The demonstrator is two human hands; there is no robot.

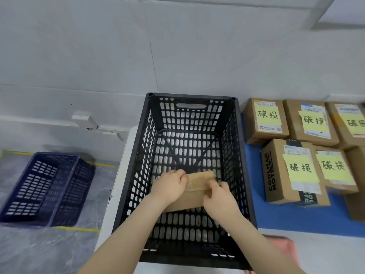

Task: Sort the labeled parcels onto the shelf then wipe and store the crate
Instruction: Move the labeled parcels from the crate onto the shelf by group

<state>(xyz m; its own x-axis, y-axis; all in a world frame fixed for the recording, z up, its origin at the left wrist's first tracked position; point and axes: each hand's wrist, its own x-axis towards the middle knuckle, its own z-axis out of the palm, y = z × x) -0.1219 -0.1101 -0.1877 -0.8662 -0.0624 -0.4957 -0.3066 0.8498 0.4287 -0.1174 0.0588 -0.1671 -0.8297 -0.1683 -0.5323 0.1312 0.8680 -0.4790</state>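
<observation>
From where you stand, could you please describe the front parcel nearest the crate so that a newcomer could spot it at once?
Beside the black crate's right wall lies a blue surface carrying cardboard parcels with yellow notes. Take the front-row parcel closest to the crate. Only it has black COOLMAN lettering down its side.

2 hands of the person show, the left hand (169,184) and the right hand (219,196), each with its forearm behind it. Both hands are bare, and the left forearm (126,230) and right forearm (262,240) are bare too — uncovered skin runs from wrist to the frame's lower edge.
</observation>
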